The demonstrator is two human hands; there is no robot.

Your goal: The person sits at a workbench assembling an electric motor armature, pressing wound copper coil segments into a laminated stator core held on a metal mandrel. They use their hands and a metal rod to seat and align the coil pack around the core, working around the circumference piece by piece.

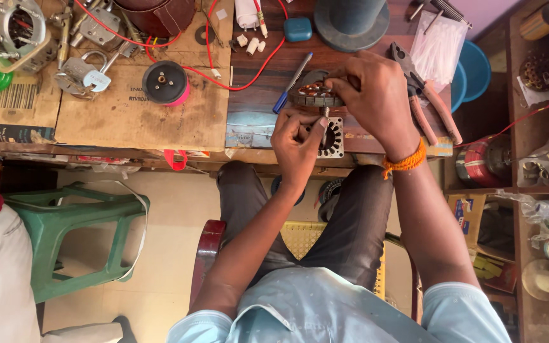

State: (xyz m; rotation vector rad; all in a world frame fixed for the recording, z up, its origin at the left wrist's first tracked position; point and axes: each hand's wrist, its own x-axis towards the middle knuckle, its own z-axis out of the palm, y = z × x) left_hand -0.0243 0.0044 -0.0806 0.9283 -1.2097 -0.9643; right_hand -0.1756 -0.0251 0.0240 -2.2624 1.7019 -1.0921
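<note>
A flattened brown cardboard box [128,95] covers the left part of the workbench [268,95], reaching its front edge. At the bench's left edge, a black-and-white barcode label [17,96] sits on the cardboard. A clear plastic packet [438,47] lies near the back right corner. On the shelf at the right, a yellow-brown carton [467,216] stands with a blue label.

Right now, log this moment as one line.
left hand: pinching thin tool at square stator | right hand: gripping round copper-wound stator | pliers: beside right wrist
</note>
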